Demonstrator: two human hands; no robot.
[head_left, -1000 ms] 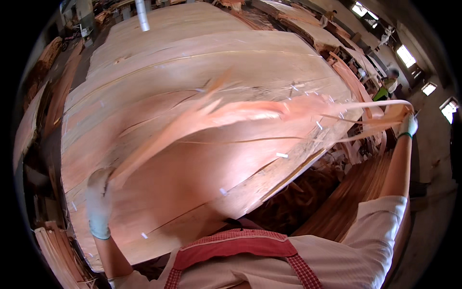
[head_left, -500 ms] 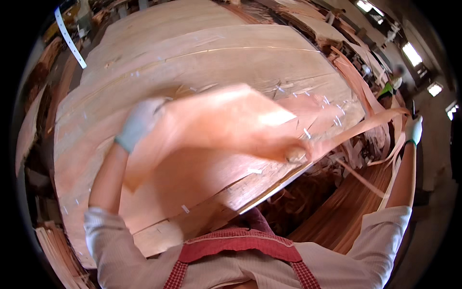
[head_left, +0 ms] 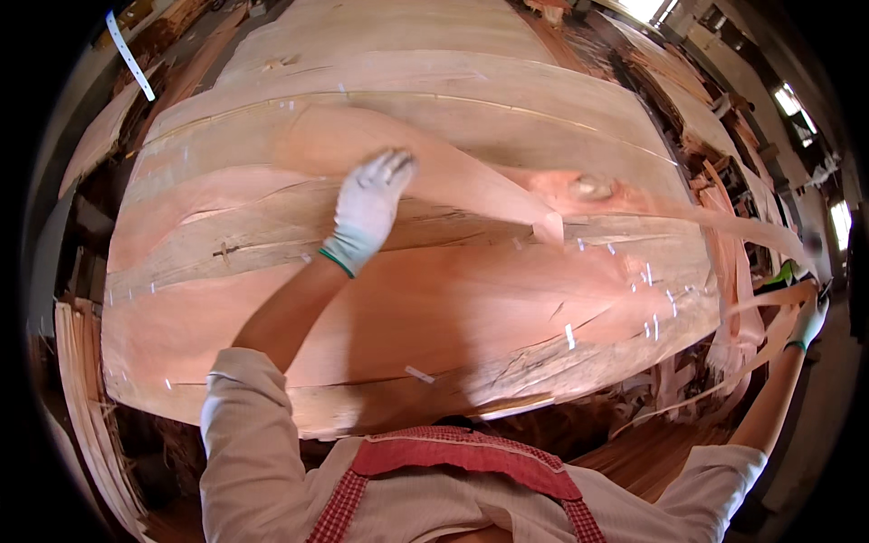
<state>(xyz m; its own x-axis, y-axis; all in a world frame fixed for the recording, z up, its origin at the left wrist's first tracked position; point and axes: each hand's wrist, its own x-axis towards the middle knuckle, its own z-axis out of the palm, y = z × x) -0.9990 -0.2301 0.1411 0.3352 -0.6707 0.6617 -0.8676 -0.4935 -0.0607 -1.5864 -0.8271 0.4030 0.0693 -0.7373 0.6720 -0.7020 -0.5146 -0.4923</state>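
The veneer strip (head_left: 471, 185) lies partly spread across the stacked sheets (head_left: 434, 308). The left hand (head_left: 369, 206) presses it flat, fingers open; the right hand (head_left: 808, 319) grips its far end (off the stack's edge). Smoothing that end remains.

Pinkish-tan veneer sheets (head_left: 407, 299), white gloves, red-checked apron (head_left: 471, 457)
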